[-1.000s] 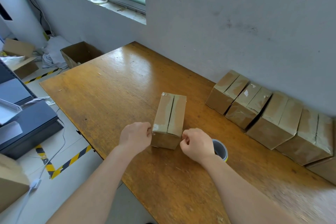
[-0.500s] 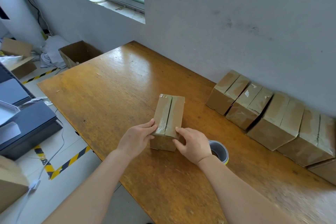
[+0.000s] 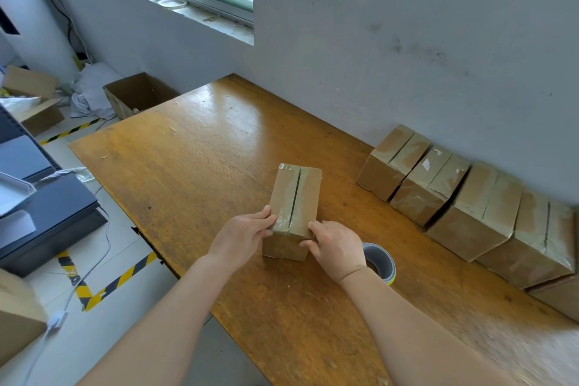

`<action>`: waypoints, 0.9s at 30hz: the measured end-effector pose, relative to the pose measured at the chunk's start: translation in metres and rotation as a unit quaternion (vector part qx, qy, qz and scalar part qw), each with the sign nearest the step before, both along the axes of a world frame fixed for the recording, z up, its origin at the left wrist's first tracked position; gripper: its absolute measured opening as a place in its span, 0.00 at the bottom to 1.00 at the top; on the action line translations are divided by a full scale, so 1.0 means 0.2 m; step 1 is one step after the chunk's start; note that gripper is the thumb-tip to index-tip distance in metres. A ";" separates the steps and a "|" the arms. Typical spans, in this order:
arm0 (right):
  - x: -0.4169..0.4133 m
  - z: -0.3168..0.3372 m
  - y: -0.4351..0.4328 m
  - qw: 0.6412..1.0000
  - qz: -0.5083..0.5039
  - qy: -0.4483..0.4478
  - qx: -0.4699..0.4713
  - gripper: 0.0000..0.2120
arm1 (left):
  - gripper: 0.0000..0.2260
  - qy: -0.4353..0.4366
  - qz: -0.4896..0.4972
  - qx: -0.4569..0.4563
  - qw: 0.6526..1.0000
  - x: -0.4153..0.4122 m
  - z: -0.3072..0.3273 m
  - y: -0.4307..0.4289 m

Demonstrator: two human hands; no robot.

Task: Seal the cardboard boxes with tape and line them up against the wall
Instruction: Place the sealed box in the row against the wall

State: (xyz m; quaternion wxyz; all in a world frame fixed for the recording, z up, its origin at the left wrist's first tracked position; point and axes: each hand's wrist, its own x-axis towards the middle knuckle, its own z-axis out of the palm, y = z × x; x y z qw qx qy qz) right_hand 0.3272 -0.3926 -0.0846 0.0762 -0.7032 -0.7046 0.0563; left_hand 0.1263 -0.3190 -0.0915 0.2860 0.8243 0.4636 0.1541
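A small taped cardboard box (image 3: 296,197) stands on the wooden table (image 3: 200,166), its top seam running away from me. My left hand (image 3: 244,236) grips its near left corner, thumb on the top edge. My right hand (image 3: 333,246) grips the near right corner, fingers down the front face. A roll of tape (image 3: 380,263) lies flat just right of my right wrist, partly hidden by it. Several sealed boxes (image 3: 470,207) stand in a row against the grey wall (image 3: 407,56) at the right.
An open cardboard box (image 3: 138,94) sits on the floor past the table's far left corner. Dark equipment (image 3: 47,216) and yellow-black floor tape (image 3: 125,276) lie left of the table edge. Another carton (image 3: 15,320) is at the lower left.
Both hands went from fists at the box's near end to gripping its near corners. The box has shifted slightly away from me.
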 end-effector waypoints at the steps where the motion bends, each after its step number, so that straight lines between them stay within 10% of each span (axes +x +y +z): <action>1: -0.01 0.01 0.00 1.000 -0.008 0.005 -0.011 0.18 | 0.16 -0.006 0.002 0.001 1.000 0.00 0.00 0.00; 11: -0.09 0.03 -0.01 0.962 -0.125 0.235 -0.061 0.49 | 0.30 -0.036 0.112 -0.127 0.985 0.03 0.00 0.03; 27: 0.03 0.18 0.13 0.960 -0.179 0.213 -0.041 0.36 | 0.16 -0.137 0.131 -0.233 0.954 0.25 0.05 0.27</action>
